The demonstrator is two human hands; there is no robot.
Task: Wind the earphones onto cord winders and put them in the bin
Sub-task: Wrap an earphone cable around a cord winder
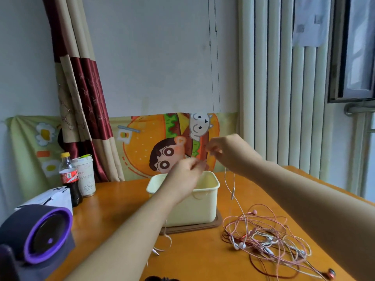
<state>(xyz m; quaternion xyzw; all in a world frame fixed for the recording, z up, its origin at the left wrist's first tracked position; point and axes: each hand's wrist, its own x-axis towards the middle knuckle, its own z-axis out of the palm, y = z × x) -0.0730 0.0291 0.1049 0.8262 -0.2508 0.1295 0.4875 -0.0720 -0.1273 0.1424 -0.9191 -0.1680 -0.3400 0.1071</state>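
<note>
The pale earphone cord (229,180) hangs almost plumb from the pinching right hand (225,154) just past the right rim of the bin (203,208), trailing to the tangle (263,238) near the right edge of the table (192,262); the left hand (187,170), just beside, curls its fingers, its hold too blurred to tell.

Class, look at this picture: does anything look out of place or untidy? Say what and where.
The earphones lie in a tangled heap on the table, right of the bin, pink and white cords crossing, none wound.
</note>
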